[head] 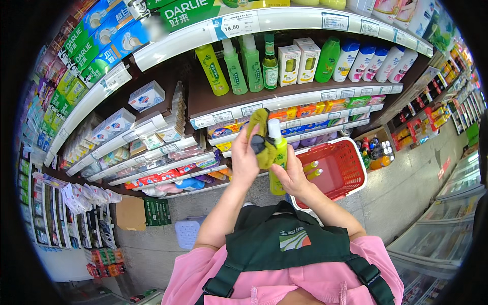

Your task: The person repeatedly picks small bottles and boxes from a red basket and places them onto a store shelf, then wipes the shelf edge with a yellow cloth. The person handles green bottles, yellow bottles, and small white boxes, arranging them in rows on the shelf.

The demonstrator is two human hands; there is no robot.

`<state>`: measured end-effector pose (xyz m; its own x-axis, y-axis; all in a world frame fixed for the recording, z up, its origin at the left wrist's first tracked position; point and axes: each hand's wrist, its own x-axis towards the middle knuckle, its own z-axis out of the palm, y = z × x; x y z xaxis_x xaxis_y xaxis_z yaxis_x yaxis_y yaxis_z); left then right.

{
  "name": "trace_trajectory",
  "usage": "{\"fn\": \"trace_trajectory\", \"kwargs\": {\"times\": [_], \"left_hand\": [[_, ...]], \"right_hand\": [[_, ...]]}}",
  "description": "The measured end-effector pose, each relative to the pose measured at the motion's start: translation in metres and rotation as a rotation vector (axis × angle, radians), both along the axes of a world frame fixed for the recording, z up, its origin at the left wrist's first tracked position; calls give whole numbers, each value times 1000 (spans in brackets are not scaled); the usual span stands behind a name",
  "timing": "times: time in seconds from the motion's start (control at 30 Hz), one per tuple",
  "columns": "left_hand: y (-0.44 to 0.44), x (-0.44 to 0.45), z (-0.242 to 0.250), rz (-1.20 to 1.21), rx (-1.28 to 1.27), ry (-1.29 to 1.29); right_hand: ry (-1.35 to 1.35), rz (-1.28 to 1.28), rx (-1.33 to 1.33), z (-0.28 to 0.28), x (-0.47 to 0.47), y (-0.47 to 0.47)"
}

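My left hand (244,158) grips a folded olive-green cloth (267,157) with a dark grey patch on it. In my right hand (292,175) is a yellow-green bottle (277,186) with a white cap, held roughly upright. The cloth lies against the bottle's upper side and hides part of it. Both hands are in front of my chest, just before the shelves. Past my right hand, a red plastic shopping basket (331,187) holds two small yellow-green bottles (313,170) with pale caps.
Ahead, a brown shelf (244,100) carries a row of green bottles, white boxes and shampoo bottles. White soap boxes (146,95) stand on the left shelves. Drink bottles fill a carton (375,150) beyond the basket. A cardboard box (130,213) and a pale blue plastic stool (188,232) are on the floor.
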<state>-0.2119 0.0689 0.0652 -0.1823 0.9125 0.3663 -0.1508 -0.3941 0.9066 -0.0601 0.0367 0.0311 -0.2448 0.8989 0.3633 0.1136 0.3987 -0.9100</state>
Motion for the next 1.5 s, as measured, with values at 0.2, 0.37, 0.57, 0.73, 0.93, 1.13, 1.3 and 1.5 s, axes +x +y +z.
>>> {"fn": "trace_trajectory", "kwargs": {"times": [0.2,0.37,0.57,0.73,0.93,1.13,1.3,1.5], "left_hand": [[6,-15,20,-185,-239,-538],[-15,-9,56,-105,277,331],[-21,-9,75,-37,244,1101],[2,-30,89,-440,-8,1251],[4,-11,68,-222,-170,-96],[-38,77,29,65,239,249],[-48,68,6,-117,-111,243],[-42,44,-16,-909,-804,-174]], "right_hand": [[-64,190,-144,8,27,-1],[-167,225,-126,19,39,-1],[-449,159,85,29,51,-1],[-574,157,118,24,60,0],[-79,72,11,9,57,-4],[319,-174,-29,2,28,3],[647,-243,127,38,23,18],[811,128,-69,56,31,10]]}}
